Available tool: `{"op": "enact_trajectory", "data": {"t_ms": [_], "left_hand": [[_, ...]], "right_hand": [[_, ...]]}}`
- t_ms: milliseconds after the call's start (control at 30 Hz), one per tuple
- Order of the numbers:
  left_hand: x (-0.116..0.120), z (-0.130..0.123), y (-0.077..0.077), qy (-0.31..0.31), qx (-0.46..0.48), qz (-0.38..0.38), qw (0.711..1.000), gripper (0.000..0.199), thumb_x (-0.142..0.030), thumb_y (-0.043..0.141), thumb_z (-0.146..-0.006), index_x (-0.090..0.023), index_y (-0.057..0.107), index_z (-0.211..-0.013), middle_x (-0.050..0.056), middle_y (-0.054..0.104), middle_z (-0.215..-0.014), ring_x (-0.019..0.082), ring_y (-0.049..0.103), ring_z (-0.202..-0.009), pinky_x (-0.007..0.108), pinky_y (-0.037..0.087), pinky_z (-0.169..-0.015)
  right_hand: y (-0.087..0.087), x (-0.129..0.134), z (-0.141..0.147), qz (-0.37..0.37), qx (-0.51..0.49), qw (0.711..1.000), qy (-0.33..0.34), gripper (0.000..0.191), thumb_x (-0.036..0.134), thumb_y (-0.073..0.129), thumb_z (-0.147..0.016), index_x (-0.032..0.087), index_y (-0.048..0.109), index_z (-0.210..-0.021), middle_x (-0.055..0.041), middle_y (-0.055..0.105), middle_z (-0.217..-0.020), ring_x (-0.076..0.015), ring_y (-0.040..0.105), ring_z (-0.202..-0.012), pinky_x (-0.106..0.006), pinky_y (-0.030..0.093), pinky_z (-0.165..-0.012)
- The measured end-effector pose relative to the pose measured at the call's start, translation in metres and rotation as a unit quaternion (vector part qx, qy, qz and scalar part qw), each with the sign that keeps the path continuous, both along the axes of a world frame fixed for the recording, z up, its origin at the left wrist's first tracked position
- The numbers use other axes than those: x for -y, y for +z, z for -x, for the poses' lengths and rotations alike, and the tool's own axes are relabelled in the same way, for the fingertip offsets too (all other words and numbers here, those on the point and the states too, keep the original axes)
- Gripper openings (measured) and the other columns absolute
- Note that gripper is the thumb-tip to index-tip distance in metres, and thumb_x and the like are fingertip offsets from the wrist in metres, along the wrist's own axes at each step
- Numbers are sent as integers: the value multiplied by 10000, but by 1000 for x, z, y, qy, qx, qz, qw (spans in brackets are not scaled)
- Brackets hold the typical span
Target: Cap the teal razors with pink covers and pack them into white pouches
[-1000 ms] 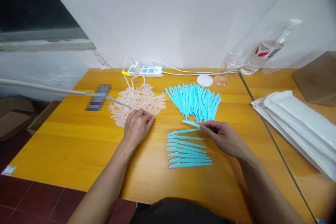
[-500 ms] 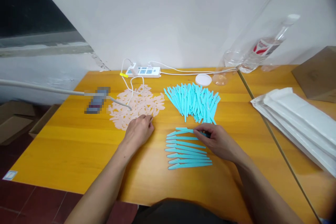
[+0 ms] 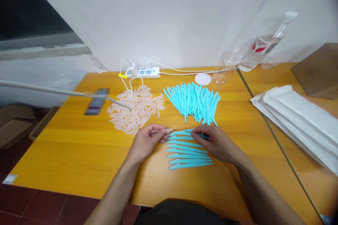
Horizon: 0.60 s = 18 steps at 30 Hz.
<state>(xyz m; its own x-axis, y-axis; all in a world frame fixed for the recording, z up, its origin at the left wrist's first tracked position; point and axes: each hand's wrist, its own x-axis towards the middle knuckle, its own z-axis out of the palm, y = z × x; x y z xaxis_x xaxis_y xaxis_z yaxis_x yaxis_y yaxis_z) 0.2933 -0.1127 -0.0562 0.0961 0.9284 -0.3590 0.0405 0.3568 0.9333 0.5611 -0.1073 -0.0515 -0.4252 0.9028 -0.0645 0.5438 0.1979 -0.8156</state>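
Note:
Between thumb and fingers, my left hand [image 3: 149,141] pinches a small pale pink blade cap [image 3: 169,130]. Its tip is close to the head end of a turquoise eyebrow razor [image 3: 188,131], which my right hand [image 3: 212,140] grips by the handle; whether cap and razor touch I cannot tell. Below both hands, several turquoise razors [image 3: 188,156] lie in a row, heads to the left. Behind my right hand is a heap of more turquoise razors [image 3: 194,102]. A spread pile of pale pink caps [image 3: 137,107] lies beyond my left hand.
A white power strip [image 3: 145,72] with cables stands against the wall. A grey cable [image 3: 52,91] crosses over a blurred phone-like thing [image 3: 97,102]. Along the back are a white lid [image 3: 203,79], a clear jar [image 3: 220,77] and a bottle [image 3: 261,49]. White packages [image 3: 293,116] and a cardboard box [image 3: 317,72] lie right.
My left hand has moved right from the cap pile, bringing a pink cap to the razor's head end. My right hand still grips the razor, shifted slightly left.

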Motion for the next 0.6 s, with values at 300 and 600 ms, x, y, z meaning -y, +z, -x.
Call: {"op": "enact_trajectory", "data": {"t_ms": [300, 600], "left_hand": [[6, -22, -6, -35, -2, 24, 999, 374, -481, 802, -780, -146, 736, -931, 55, 776, -813, 139, 707, -720, 209, 531, -628], [-12, -2, -20, 2, -188, -118, 975, 299, -444, 729, -847, -174, 781, -963, 68, 793, -935, 209, 712, -831, 313, 537, -770]], "right_hand": [[4, 1, 8, -22, 15, 1000, 14, 231, 311, 547, -976, 217, 734, -878, -11, 716, -845, -148, 628, -750, -260, 428, -670], [-8, -16, 0, -216, 132, 967, -41, 171, 231, 574, -964, 185, 738, -978, -86, 732, -954, -232, 666, -907, -345, 509, -822]]}}
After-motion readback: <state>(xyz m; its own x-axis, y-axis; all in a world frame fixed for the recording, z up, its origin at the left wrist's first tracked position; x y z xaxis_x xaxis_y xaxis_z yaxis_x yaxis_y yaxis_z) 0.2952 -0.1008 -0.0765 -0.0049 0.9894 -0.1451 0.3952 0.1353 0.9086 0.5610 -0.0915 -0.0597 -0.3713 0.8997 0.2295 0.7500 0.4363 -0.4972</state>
